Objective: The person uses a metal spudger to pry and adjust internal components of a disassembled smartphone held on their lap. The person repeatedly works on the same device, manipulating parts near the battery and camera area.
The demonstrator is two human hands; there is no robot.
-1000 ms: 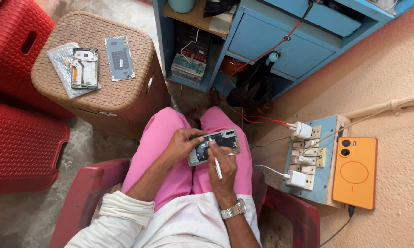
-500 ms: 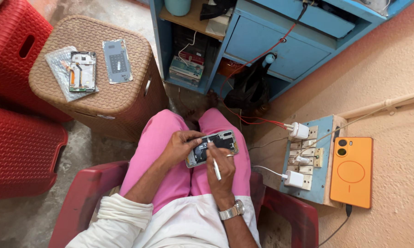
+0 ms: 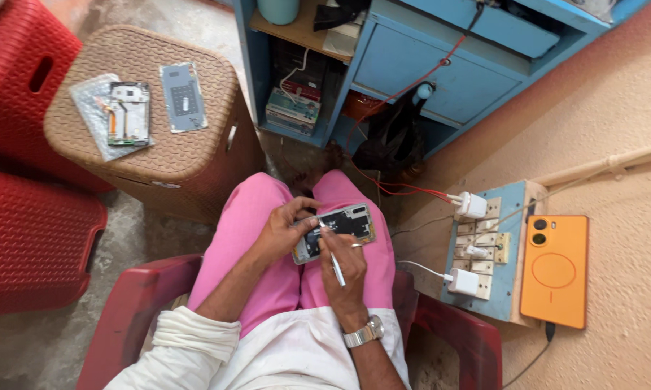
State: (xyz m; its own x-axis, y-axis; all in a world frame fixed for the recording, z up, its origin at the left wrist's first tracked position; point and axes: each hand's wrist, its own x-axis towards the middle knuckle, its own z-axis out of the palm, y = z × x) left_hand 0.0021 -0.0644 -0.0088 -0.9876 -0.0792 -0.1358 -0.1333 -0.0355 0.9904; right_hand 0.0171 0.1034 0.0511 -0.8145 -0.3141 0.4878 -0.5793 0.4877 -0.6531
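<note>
An opened phone with its back cover off rests on my lap over pink trousers. My left hand grips the phone's left end and steadies it. My right hand holds a thin white tool like a pen, its tip touching the phone's exposed inner parts. A metal watch is on my right wrist.
A brown wicker stool at front left carries a phone frame, a grey back panel and a plastic bag. Red stools stand left. An orange phone lies by a blue socket board with chargers. A blue cabinet is ahead.
The view has drifted slightly. My hands stay on the phone, with the tool tip shifting a little over the inner parts.
</note>
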